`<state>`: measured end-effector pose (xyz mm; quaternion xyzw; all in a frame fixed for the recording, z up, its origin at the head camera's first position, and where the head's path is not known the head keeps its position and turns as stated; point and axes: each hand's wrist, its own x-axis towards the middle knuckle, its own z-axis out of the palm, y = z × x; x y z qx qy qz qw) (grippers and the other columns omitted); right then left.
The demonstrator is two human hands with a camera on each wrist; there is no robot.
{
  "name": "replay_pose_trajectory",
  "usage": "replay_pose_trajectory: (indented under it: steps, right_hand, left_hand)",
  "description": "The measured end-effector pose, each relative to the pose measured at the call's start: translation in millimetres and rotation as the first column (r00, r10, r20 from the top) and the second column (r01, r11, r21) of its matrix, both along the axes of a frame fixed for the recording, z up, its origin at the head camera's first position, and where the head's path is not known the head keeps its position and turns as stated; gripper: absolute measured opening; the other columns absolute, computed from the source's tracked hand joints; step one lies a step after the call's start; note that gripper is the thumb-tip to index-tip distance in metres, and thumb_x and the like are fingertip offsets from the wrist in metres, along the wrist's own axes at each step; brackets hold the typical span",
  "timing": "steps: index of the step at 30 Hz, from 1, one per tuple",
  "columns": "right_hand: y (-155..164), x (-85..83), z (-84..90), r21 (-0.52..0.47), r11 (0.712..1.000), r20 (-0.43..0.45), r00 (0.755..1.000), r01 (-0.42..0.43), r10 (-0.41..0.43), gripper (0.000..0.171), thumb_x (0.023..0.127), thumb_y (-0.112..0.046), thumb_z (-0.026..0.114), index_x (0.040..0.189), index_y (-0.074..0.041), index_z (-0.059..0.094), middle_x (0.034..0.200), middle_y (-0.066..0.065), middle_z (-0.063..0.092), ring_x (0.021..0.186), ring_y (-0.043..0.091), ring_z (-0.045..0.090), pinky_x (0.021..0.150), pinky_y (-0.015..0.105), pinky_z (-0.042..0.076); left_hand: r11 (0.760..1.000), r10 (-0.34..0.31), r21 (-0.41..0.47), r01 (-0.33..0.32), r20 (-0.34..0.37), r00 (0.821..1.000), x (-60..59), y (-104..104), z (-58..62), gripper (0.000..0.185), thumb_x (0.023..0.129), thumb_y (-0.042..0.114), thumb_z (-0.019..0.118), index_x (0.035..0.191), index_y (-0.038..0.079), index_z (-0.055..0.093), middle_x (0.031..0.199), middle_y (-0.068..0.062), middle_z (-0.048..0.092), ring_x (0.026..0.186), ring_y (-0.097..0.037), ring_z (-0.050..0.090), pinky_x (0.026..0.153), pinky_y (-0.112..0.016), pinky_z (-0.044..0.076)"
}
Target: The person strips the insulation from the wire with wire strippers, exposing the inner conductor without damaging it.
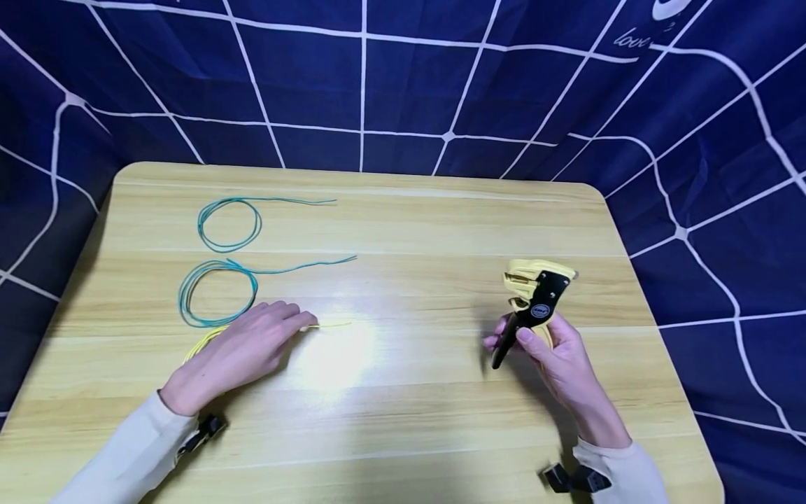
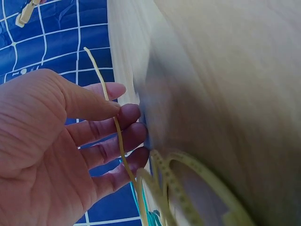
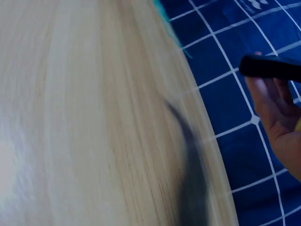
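Between thumb and fingertips, my left hand [image 1: 258, 343] pinches a yellow wire [image 2: 121, 141] near its end. The short free tip points right in the head view, and the rest runs back into a yellow coil [image 1: 204, 343], partly hidden under the hand. On the right side, my right hand [image 1: 569, 367] grips a yellow and black wire stripper [image 1: 540, 297] by its handles, with the head of the tool pointing up and away. The right wrist view catches only the black handle end [image 3: 268, 67] and part of that hand.
Two teal wire coils lie at the left of the wooden table [image 1: 403, 434], a far coil [image 1: 229, 224] and a nearer coil [image 1: 217, 292], their ends stretching right. Behind and beside the table hangs a dark blue cloth [image 1: 409, 84] with white grid lines.
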<state>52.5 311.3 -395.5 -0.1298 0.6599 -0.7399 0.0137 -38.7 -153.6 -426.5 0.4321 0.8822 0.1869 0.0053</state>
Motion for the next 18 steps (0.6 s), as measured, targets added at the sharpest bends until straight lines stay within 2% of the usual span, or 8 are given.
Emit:
replay_pose_trajectory:
  steps: [2, 5, 10, 14, 18]
  right_hand:
    - [-3.9, -2.3, -0.8, -0.014, 0.999, -0.01, 0.999, -0.036, 0.036, 0.03, 0.112, 0.014, 0.039, 0.138, 0.015, 0.052, 0.114, 0.022, 0.071, 0.097, 0.035, 0.077, 0.091, 0.045, 0.062]
    - [-9.8, -5.4, -1.0, 0.073, 0.997, 0.012, 1.0, -0.008, 0.007, 0.027, 0.109, 0.014, 0.05, 0.134, 0.011, 0.056, 0.107, 0.021, 0.071, 0.089, 0.032, 0.076, 0.085, 0.041, 0.063]
    - [-16.5, -10.2, -3.8, 0.207, 0.978, 0.084, 0.995, 0.03, -0.048, 0.033, 0.099, 0.017, 0.068, 0.131, 0.015, 0.061, 0.104, 0.025, 0.071, 0.09, 0.026, 0.075, 0.089, 0.034, 0.061]
    - [-18.3, -14.5, -7.5, 0.197, 0.98, 0.115, 0.993, -0.001, -0.022, 0.022, 0.101, 0.015, 0.066, 0.123, 0.016, 0.064, 0.109, 0.026, 0.072, 0.098, 0.027, 0.078, 0.094, 0.036, 0.061]
    - [-20.8, -20.0, -9.4, 0.154, 0.984, 0.118, 0.99, -0.094, 0.077, 0.013, 0.107, 0.012, 0.058, 0.119, 0.008, 0.06, 0.107, 0.022, 0.072, 0.103, 0.035, 0.076, 0.098, 0.041, 0.06]
  left_hand:
    - [1.0, -0.002, 0.0, 0.002, 0.0, 1.0, 0.0, 0.2, -0.4, 0.03, 0.095, -0.01, 0.071, 0.119, 0.007, 0.073, 0.103, -0.004, 0.069, 0.091, -0.024, 0.064, 0.091, -0.046, 0.055]
    - [1.0, 0.001, -0.005, -0.001, 0.006, 1.0, 0.5, 0.3, -0.5, 0.029, 0.095, -0.009, 0.071, 0.119, 0.008, 0.073, 0.103, -0.004, 0.069, 0.091, -0.024, 0.064, 0.089, -0.045, 0.055]
    - [1.0, 0.003, -0.002, -0.003, 0.008, 1.0, 1.5, 0.0, -0.3, 0.028, 0.096, -0.009, 0.071, 0.117, 0.008, 0.073, 0.102, -0.003, 0.068, 0.09, -0.023, 0.064, 0.087, -0.044, 0.055]
    - [1.0, 0.002, -0.002, -0.002, 0.013, 1.0, 1.3, 0.4, 0.0, 0.028, 0.095, -0.008, 0.071, 0.118, 0.008, 0.074, 0.105, -0.004, 0.071, 0.094, -0.024, 0.066, 0.089, -0.046, 0.055]
    - [1.0, 0.003, -0.001, -0.003, 0.022, 1.0, 1.1, 1.6, 0.3, 0.025, 0.097, -0.007, 0.069, 0.118, 0.006, 0.073, 0.108, -0.006, 0.072, 0.098, -0.025, 0.068, 0.092, -0.045, 0.056]
